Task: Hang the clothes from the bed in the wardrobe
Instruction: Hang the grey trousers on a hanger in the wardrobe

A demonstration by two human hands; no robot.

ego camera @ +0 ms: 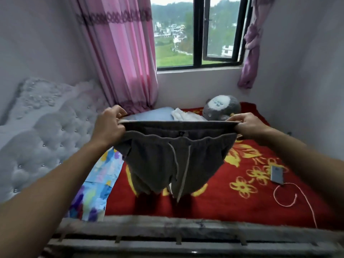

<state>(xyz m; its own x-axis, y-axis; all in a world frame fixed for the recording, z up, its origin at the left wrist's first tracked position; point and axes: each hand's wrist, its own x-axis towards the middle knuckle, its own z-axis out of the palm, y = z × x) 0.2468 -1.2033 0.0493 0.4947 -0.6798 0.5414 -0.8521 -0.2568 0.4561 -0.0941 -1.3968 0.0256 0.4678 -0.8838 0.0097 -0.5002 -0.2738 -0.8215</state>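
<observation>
The grey shorts [173, 159] are held up over the red blanket [242, 183], waistband stretched level from side to side, legs and drawstrings hanging straight down, clear of the bed. One waistband end is pinched shut in the left hand [108, 123], the other in the right hand [247, 125], both equally near. No hanger or wardrobe is seen. A phone [277, 174] and a plush toy [221, 108] are left lying on the bed beyond.

Daylight thru window [197, 34], soft shadows; slight blur, wide-angle bend at edges, w/o glare.
</observation>
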